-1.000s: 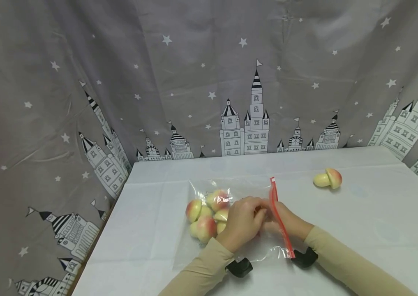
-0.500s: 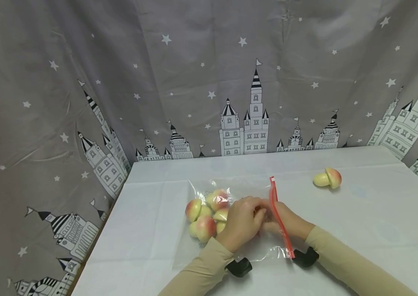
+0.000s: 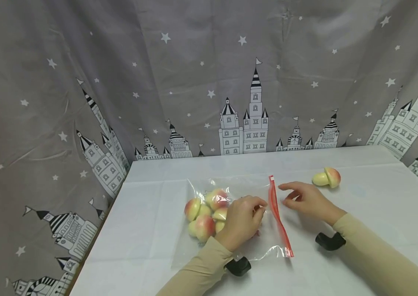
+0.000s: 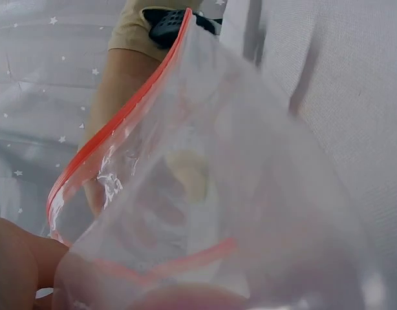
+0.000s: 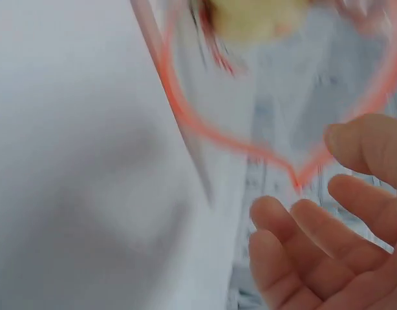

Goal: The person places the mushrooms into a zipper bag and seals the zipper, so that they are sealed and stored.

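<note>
A clear zip bag (image 3: 247, 187) with a red zip strip (image 3: 278, 218) lies on the white table, its mouth facing right. Several yellow toy mushrooms (image 3: 205, 227) with reddish caps are gathered inside at its left end. My left hand (image 3: 242, 218) pinches the bag's upper film near the middle; in the left wrist view the film spreads out beside the fingers (image 4: 21, 261). Just outside the mouth, my right hand (image 3: 308, 201) has loosely bent fingers and holds nothing. The right wrist view shows the red-rimmed mouth gaping in front of that hand.
A single toy mushroom (image 3: 328, 177) lies on its side on the table (image 3: 371, 197), beyond the right hand. A grey curtain (image 3: 194, 61) printed with castles and stars hangs behind the table and along its left side.
My right hand has come out of the bag to the right, past the red strip, with nothing in it. The left hand keeps its place on the bag.
</note>
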Action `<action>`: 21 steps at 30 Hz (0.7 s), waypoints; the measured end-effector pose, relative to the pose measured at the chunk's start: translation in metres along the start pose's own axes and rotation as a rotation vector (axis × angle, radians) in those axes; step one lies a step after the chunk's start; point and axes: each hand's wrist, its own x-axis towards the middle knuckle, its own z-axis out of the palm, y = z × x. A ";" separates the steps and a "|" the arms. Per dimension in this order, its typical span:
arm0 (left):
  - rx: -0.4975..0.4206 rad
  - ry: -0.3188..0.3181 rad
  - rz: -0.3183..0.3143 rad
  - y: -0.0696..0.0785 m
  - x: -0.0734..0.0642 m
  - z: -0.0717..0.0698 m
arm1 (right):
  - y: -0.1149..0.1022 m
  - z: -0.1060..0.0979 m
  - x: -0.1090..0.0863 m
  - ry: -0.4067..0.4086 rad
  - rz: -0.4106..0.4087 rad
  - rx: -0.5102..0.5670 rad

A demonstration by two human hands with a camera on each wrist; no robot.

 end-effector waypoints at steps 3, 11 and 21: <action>0.004 0.003 0.000 0.000 0.000 0.001 | 0.009 -0.022 0.002 0.077 0.049 -0.056; 0.000 0.002 -0.006 -0.001 0.000 0.002 | 0.035 -0.068 0.001 0.188 0.201 -0.151; -0.011 0.006 -0.002 -0.001 0.000 0.004 | 0.066 -0.085 -0.006 0.251 0.245 -0.202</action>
